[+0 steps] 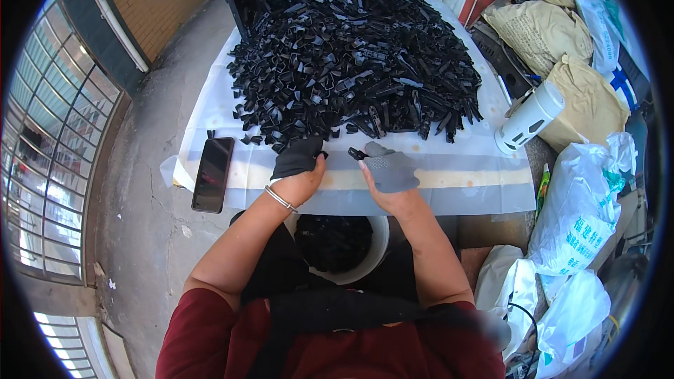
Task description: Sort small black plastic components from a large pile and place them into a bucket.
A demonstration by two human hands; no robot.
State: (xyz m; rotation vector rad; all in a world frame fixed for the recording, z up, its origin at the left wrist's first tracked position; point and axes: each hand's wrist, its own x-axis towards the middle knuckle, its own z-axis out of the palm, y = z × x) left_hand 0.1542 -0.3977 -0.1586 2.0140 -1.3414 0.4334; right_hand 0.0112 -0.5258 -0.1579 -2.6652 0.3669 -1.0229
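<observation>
A large heap of small black plastic pieces (351,63) covers the far part of the cloth-covered table (449,186). At the near edge of the heap, my left hand (298,168) wears a black glove and a bracelet. Its fingers are curled closed, and whatever they hold blends into the dark glove. Just to the right, my right hand (390,172), in a grey glove, pinches a small black plastic clip (357,154) between thumb and fingers. The two hands are a short gap apart. Below the table edge, a white bucket (382,238) contains more black pieces.
A dark phone (213,175) lies at the table's left. On the right edge stands a white cylindrical container (530,118). Stuffed sacks (576,203) crowd the right side. A dark bin (232,0) rises behind the heap; a barred window (56,140) is at far left.
</observation>
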